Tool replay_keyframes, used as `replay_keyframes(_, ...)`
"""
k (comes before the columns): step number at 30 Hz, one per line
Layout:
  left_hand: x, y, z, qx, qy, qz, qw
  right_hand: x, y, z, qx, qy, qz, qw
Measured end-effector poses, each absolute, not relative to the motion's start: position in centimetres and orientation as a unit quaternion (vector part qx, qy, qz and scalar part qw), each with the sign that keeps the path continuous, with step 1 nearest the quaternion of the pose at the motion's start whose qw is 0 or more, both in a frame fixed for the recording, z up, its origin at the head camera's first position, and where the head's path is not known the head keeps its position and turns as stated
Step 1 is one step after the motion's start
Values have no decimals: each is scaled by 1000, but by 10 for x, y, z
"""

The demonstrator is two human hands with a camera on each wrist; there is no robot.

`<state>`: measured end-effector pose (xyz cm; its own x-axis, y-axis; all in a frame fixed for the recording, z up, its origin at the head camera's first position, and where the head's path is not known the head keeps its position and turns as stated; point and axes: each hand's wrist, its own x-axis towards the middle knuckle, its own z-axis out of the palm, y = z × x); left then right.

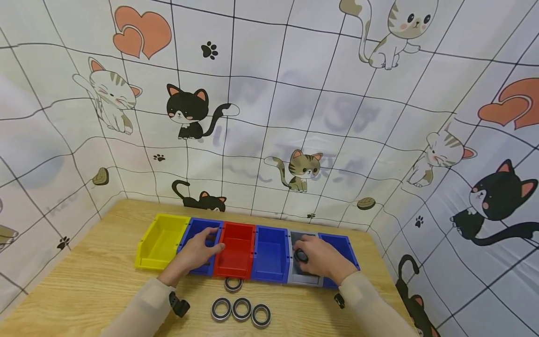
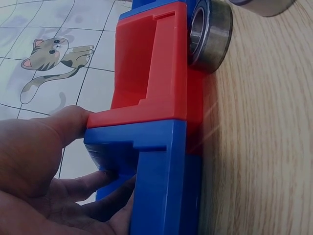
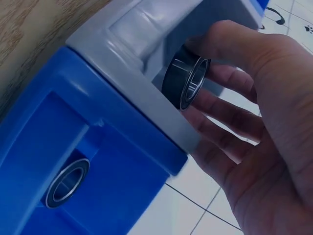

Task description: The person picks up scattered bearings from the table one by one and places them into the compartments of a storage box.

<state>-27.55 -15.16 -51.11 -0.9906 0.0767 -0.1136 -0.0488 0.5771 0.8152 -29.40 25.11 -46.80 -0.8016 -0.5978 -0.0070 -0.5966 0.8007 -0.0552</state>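
My right hand (image 1: 318,256) pinches a dark-sided ring bearing (image 3: 186,78) between thumb and fingers, at the open top of the grey bin (image 3: 115,51). In the right wrist view the bearing stands tilted, its bore facing the fingers. My left hand (image 1: 197,251) is at the blue bin (image 2: 159,188) second from the left. Its thumb is near the wall shared with the red bin (image 1: 234,252), apart from the fingers, whose tips are hidden inside the blue bin. No held thing shows in that hand.
Several bearings (image 1: 242,309) lie on the wooden table before the bins; one bearing (image 2: 211,34) is close to the red bin's front. Another bearing (image 3: 67,183) sits in the right-end blue bin (image 3: 105,181). A yellow bin (image 1: 162,241) ends the row at left. Cat-printed cloth (image 1: 252,117) hangs behind.
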Motion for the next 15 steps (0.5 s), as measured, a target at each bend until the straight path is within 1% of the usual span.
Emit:
replay_keyframes(8, -274, -151, -507, 9, 885, 460, 64, -306, 241, -477, -301, 953, 6, 30)
replay_keyframes(15, -273, -150, -508, 12, 887, 458, 63, -309, 239, -484, -288, 956, 7, 53)
